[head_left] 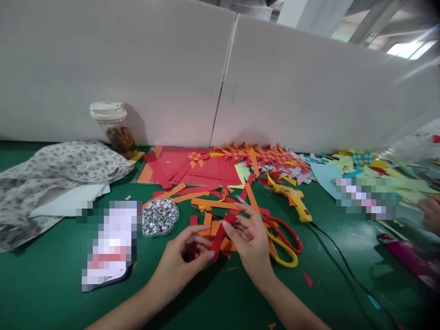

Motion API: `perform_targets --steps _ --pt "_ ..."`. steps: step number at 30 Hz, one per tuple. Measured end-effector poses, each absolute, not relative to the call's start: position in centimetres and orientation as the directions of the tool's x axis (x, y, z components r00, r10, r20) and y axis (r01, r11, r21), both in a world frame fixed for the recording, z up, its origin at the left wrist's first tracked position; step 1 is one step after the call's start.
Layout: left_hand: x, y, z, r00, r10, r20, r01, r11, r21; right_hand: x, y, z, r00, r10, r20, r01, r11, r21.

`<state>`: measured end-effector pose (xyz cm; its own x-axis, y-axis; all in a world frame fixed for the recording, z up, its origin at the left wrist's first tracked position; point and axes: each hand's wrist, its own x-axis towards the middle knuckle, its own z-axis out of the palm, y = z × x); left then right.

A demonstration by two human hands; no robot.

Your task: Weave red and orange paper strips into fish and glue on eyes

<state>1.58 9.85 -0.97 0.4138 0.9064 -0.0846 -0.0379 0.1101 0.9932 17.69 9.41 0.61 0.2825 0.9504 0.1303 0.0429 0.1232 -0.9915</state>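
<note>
Green tabletop (220, 302): both hands (187, 250) partly hide a red strip (222, 236).

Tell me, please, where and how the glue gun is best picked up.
I'd grip the yellow glue gun by its handle, from the near right, once the right hand is free of the red paper strip. The handle slants towards the person, while the nozzle points away, far left. Avoid tugging the cord at its base.
</note>
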Motion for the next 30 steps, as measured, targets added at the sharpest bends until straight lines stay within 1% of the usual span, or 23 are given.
perform_targets --steps 3,5,13,24,30 --pt "1.65 9.67 -0.75 0.443 0.893 -0.076 0.034 0.068 0.997 17.82 9.45 0.69 0.313 0.937 0.153 0.031 0.151 -0.988" --pt "1.71 9.66 -0.65 0.437 0.897 -0.074 0.046 0.06 0.997 17.87 9.45 0.81 0.325 0.93 0.171 0.025 0.173 -0.985" --pt "1.75 9.9 -0.65 0.342 0.934 -0.107 -0.065 0.138 0.988 17.89 9.32 1.09 0.356 0.917 0.178 0.048 0.172 -0.984" --pt "1.74 9.95 -0.87 0.36 0.924 -0.132 -0.116 0.185 0.976 17.76 9.17 1.11 0.357 0.909 0.216 0.069 0.204 -0.976" --pt "1.75 9.99 -0.79 0.37 0.919 -0.136 -0.147 0.203 0.968 17.79 9.17 1.04 0.34 0.917 0.21 0.073 0.197 -0.978"
